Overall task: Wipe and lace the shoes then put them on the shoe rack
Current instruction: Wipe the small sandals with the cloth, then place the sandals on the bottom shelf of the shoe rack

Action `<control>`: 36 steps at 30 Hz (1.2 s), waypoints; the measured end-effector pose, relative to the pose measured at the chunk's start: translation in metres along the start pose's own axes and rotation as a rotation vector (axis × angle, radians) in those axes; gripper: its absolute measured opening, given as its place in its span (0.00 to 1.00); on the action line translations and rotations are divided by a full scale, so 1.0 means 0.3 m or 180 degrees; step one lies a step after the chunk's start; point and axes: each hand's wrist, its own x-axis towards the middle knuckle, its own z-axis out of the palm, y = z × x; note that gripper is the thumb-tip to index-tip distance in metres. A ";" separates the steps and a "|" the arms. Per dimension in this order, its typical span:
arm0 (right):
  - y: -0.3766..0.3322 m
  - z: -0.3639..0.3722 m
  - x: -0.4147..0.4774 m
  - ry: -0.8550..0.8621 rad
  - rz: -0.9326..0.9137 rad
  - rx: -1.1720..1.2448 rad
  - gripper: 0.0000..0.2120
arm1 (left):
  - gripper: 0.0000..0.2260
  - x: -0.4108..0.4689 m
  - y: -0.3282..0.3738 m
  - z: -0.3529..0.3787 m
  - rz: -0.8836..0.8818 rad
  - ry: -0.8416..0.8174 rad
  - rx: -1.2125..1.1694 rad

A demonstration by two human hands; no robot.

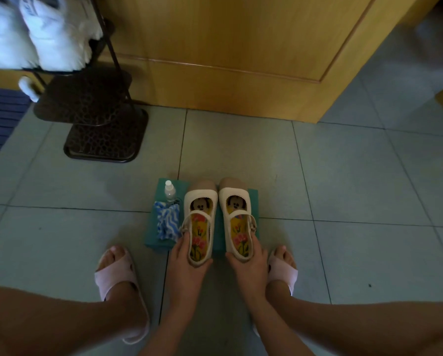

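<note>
At your far left, a dark metal shoe rack (104, 134) stands on the tiled floor (356, 176), with blurred white sneakers (35, 34) on its top tier. A wooden door (241, 47) rises behind it.

Straight ahead of you lies a teal pad (153, 242). On its left part a small clear spray bottle (170, 191) stands upright, and a crumpled blue-and-white cloth (167, 222) lies just on your side of it.

To the right of these, the two cream strap shoes sit side by side, toes pointing away from you. Your left hand (187, 260) is curled round the heel of the left shoe (199, 201), fingers on its outer side and thumb under the back. Your right hand (248, 263) grips the heel of the right shoe (234, 199) the same way.

Your feet, in pink slippers (117, 276), flank both hands.
</note>
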 end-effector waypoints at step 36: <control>-0.542 -0.122 -0.004 -0.0056 -0.0512 0.1233 0.26 | 0.36 0.125 0.485 -0.343 0.0004 -0.0148 -0.1387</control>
